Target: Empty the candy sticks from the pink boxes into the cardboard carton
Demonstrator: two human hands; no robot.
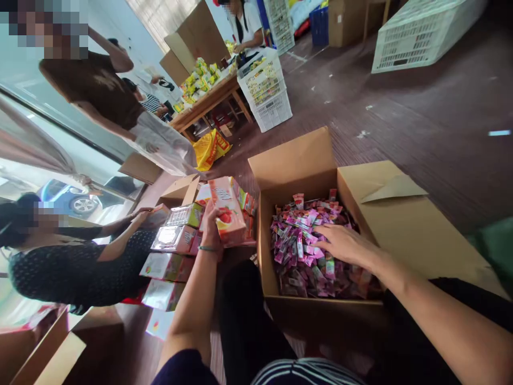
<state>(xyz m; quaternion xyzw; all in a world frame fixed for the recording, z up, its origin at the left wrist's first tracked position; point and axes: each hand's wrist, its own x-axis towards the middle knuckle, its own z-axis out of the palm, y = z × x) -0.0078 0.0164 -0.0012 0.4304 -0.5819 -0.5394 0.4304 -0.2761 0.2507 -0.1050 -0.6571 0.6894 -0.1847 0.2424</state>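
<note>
My left hand (210, 229) grips an orange-pink printed box (230, 209) with a red fruit picture on it, held tilted beside the stacked boxes. Over an open cardboard carton (324, 307), my right hand (343, 244) reaches in with its fingers stretched out. Its fingertips touch or lie just above a heap of small pink and purple sachets (298, 246). I cannot see any sachet gripped in it. Several similar printed boxes (176, 238) are piled at the left, partly behind my left forearm.
At the left a seated person (80, 262) handles another box near the pile. Another person (104, 91) stands behind. White crates (264, 91) and a wooden table (208, 104) with yellow packets stand farther back. A yellow bag (210, 149) lies on the floor.
</note>
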